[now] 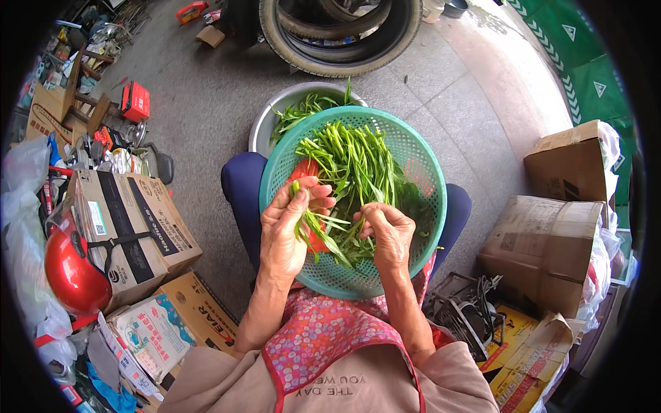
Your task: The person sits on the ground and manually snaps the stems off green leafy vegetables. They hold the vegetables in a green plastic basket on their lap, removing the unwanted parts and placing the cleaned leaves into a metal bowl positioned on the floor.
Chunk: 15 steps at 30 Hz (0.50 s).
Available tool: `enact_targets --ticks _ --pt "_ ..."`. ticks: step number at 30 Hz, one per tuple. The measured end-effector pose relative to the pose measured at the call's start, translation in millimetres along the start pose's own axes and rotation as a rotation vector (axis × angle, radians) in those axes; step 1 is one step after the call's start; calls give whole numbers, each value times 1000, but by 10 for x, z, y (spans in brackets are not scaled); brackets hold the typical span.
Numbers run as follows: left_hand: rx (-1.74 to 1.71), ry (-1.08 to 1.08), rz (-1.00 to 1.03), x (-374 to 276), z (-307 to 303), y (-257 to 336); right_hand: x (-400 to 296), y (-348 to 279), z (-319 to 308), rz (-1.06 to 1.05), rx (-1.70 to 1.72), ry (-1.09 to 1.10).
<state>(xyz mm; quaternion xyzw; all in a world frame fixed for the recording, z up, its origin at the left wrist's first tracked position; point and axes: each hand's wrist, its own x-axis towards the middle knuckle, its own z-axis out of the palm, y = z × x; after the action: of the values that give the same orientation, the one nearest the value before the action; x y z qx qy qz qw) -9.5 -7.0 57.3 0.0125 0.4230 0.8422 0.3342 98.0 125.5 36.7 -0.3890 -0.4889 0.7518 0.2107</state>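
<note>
A green plastic colander rests on my lap, holding a bunch of long-stemmed leafy greens and something red on its left side. Above its left part, my left hand grips a few green stems with leaves between thumb and fingers. My right hand is over the colander's right half, its thumb and forefinger pinched at the lower end of the bunch; whether a stem is between them is hard to tell. Behind the colander and partly hidden by it, a metal basin holds more leafy greens.
Tires lie on the floor beyond the basin. Cardboard boxes and a red helmet are at the left. More cardboard boxes and a black metal device with a cable stand at the right.
</note>
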Motion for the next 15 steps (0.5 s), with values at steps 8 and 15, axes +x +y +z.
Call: enact_targets --ticks 8,15 --pt "187 7 -224 44 -184 -424 241 -55 142 -710 -1064 196" --pt "135 272 -158 168 -75 -212 181 -168 2 -707 -1291 102"
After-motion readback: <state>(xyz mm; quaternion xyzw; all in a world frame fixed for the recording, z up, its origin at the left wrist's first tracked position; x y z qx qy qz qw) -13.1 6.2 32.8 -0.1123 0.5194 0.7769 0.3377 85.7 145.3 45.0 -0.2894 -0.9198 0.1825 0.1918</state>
